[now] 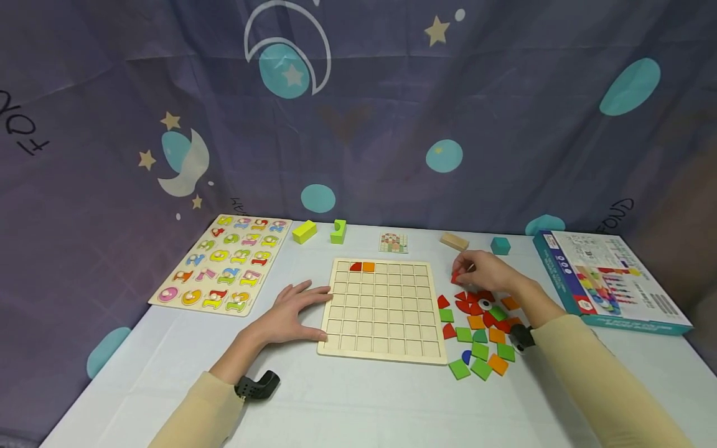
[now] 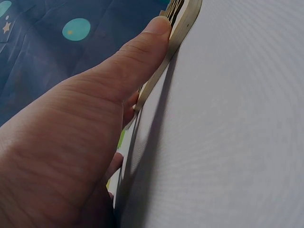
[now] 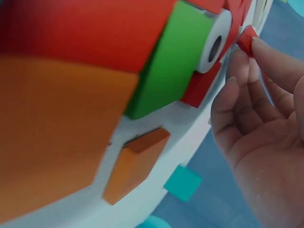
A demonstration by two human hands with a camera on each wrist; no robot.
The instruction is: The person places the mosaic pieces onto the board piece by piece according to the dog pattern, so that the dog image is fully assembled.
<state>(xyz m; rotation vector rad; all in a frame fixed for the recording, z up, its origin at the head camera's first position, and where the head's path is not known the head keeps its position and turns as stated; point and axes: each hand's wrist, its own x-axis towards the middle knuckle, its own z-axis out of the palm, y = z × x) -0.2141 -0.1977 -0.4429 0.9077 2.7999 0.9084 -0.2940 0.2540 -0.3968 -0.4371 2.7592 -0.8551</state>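
Note:
A square wooden grid board (image 1: 383, 311) lies mid-table, with a red quarter-round tile (image 1: 356, 267) and an orange square tile (image 1: 368, 267) side by side in its top row. My left hand (image 1: 291, 314) rests at the board's left edge, fingers spread and thumb on the rim; the left wrist view shows the thumb (image 2: 147, 45) against that edge. Above the loose tiles right of the board, my right hand (image 1: 486, 271) pinches a small red tile (image 3: 247, 40) between thumb and fingertips. Below it lie red, green and orange tiles, and a round eye tile (image 1: 485, 304).
A number puzzle board (image 1: 224, 264) lies at the left. Along the back are yellow-green blocks (image 1: 305, 231), a small pattern card (image 1: 394, 242), a wooden block (image 1: 454, 241) and a teal block (image 1: 501, 246). A flat toy box (image 1: 616, 286) lies at the right.

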